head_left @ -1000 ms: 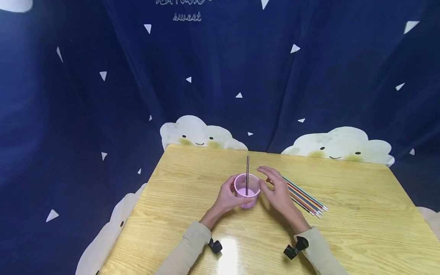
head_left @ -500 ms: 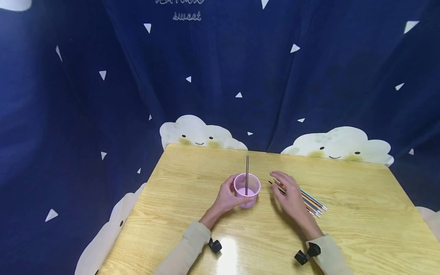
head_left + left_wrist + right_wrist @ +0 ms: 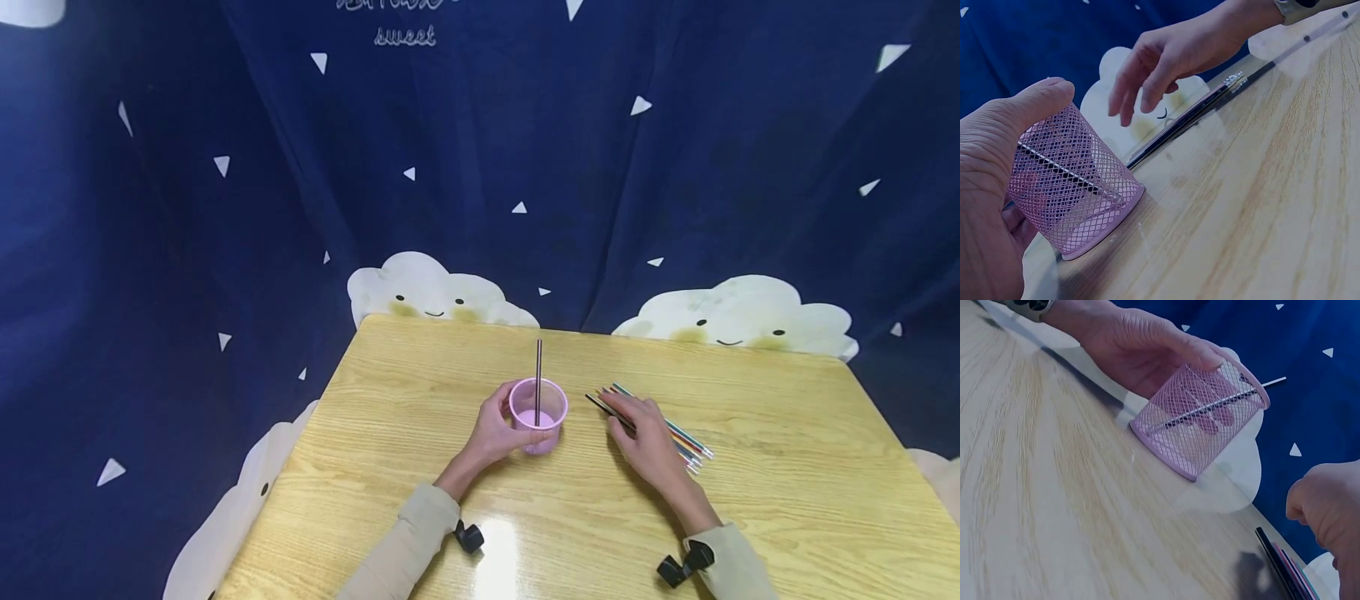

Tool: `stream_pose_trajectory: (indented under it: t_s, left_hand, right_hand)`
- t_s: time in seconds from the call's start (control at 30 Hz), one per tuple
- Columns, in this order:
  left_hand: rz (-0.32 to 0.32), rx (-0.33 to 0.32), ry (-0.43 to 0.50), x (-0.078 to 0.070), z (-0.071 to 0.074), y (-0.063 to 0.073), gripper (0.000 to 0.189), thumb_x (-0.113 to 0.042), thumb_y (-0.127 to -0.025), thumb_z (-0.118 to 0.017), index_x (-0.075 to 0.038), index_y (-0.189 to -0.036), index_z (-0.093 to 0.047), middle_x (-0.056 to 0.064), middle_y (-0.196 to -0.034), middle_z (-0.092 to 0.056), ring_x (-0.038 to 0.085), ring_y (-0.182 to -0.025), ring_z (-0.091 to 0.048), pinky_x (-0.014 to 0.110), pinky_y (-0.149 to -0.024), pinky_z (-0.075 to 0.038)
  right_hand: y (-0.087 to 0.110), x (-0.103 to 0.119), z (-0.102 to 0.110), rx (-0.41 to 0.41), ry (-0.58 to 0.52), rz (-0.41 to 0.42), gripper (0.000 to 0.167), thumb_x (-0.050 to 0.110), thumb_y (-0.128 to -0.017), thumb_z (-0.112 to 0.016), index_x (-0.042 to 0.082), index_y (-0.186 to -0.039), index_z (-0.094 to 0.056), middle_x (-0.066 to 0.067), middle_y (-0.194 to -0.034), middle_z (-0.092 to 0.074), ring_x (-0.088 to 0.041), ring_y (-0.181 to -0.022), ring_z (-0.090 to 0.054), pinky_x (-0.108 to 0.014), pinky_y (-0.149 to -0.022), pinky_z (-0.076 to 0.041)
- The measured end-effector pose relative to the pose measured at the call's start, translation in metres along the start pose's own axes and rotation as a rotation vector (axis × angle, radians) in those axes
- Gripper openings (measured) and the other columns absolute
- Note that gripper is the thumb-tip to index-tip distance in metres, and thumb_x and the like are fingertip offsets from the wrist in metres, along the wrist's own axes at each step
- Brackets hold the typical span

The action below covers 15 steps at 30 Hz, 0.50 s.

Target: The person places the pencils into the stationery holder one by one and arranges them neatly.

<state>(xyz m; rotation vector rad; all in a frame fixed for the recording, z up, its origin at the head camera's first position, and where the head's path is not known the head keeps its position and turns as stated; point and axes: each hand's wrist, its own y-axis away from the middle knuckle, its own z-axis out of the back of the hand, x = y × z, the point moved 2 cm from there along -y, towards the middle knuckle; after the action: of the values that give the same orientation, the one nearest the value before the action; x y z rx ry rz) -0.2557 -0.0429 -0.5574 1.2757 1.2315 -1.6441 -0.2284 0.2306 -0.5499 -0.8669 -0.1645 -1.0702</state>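
Now your left hand (image 3: 495, 432) grips the mesh cup (image 3: 1082, 194); your right hand (image 3: 649, 446), loose-fingered, hovers over the pencils (image 3: 687, 442). Lying close together, they could scatter under a clumsy pinch.

Pink mesh is seen on the cup (image 3: 1066, 200) in the left hand (image 3: 498, 429), dark-and-pale striping on its pencil (image 3: 538, 367), and black, red and teal on the pencils (image 3: 690, 442) beneath the right hand (image 3: 647, 435).

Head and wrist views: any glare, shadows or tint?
Head: bright, with white glare on the near part of the table; left wrist: dimmer, bluish, a shadow by the pink mesh cup; right wrist: similarly dim, a soft dark shadow beside the pencils.
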Motion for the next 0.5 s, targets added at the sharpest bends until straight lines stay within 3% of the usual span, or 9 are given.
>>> stream_pose_trajectory:
  t_s: [0.23, 0.5]
  left_hand:
    - [0.001, -0.016, -0.030, 0.005, 0.002, 0.001, 0.088, -0.006, -0.066, -0.097, -0.006, -0.145, -0.057, 0.017, -0.137, -0.065, 0.041, -0.124, -0.061, 0.060, -0.109, -0.048]
    - [-0.003, -0.016, -0.089, 0.005, 0.003, 0.001, 0.087, -0.012, -0.067, -0.098, -0.010, -0.144, -0.058, 0.010, -0.135, -0.066, 0.033, -0.122, -0.064, 0.051, -0.108, -0.051]
  right_hand:
    - [0.004, -0.010, 0.000, 0.035, 0.067, 0.001, 0.041, -0.003, -0.089, -0.073, 0.004, -0.130, -0.072, -0.016, -0.127, -0.073, -0.026, -0.094, -0.060, -0.035, -0.076, -0.043]
    - [0.008, -0.019, -0.005, 0.063, 0.114, 0.053, 0.038, -0.004, -0.086, -0.074, 0.003, -0.123, -0.075, -0.016, -0.125, -0.074, -0.025, -0.086, -0.054, -0.036, -0.072, -0.039]
